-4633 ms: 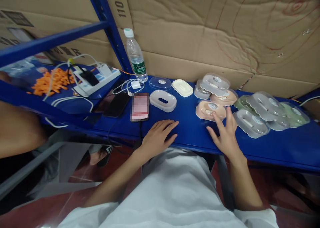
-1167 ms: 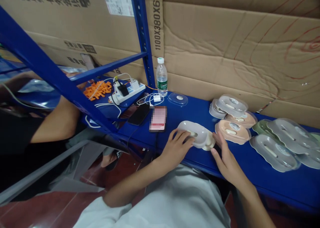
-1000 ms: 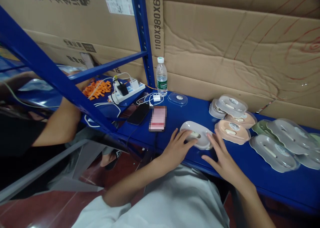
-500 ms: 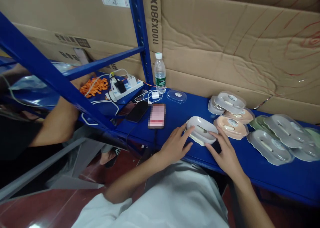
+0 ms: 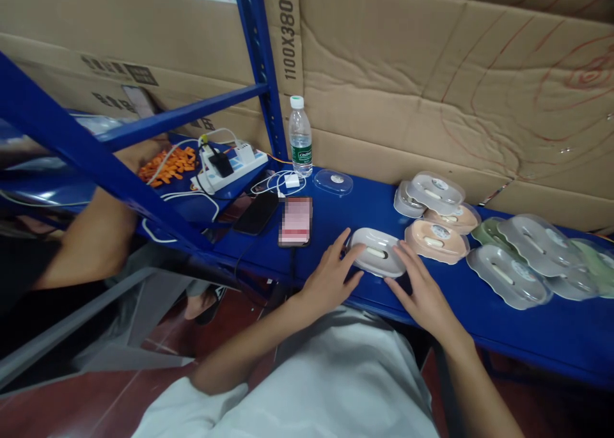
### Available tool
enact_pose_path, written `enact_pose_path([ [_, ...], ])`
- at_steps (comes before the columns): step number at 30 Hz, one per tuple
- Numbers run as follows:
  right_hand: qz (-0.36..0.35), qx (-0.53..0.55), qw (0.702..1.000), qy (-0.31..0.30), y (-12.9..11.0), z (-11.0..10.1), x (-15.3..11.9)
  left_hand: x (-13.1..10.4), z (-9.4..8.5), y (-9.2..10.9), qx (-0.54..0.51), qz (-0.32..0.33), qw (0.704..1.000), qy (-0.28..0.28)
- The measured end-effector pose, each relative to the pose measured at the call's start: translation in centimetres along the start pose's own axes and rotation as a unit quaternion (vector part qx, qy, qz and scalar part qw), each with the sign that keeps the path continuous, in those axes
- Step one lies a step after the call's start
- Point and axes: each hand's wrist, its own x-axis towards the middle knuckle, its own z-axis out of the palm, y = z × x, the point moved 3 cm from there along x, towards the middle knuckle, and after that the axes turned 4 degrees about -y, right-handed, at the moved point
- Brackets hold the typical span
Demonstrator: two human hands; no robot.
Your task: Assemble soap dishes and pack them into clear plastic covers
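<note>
A grey oval dish (image 5: 377,254) with a pale bar in its middle lies on the blue shelf top (image 5: 336,211), near the front edge. My left hand (image 5: 327,273) is at its left end, fingers spread and touching the rim. At the right end, my right hand (image 5: 419,291) touches the rim with its thumb and fingers apart. A clear oval cover (image 5: 334,181) lies behind, beside the water bottle (image 5: 301,137). Peach dishes (image 5: 437,241) under clear covers sit just right of my right hand.
Grey and green covered dishes (image 5: 509,278) are stacked at the right. Two phones (image 5: 295,222), cables and a power strip (image 5: 230,172) are left of centre. Beyond the blue rack post (image 5: 263,61), another person's arm (image 5: 91,240) reaches near orange pieces (image 5: 173,166).
The grey dish was tilted above a pale base; now it sits flatter and level, with my hands still at its ends. The whole view has shifted slightly.
</note>
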Motion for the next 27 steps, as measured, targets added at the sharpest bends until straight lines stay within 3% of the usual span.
enact_pose_path([
  [12,0.0,-0.035,0.999,-0.005,0.0,-0.1,0.0,0.2,0.3,-0.4,0.043,-0.005,0.999,0.007],
  [20,-0.073,-0.063,0.995,0.031,-0.1,-0.2,0.1,-0.1,0.4,-1.3,-0.009,0.033,0.998,0.047],
  [27,-0.106,-0.052,0.993,0.015,-1.0,-0.4,0.1,0.0,0.1,-0.6,-0.001,0.057,0.998,0.021],
])
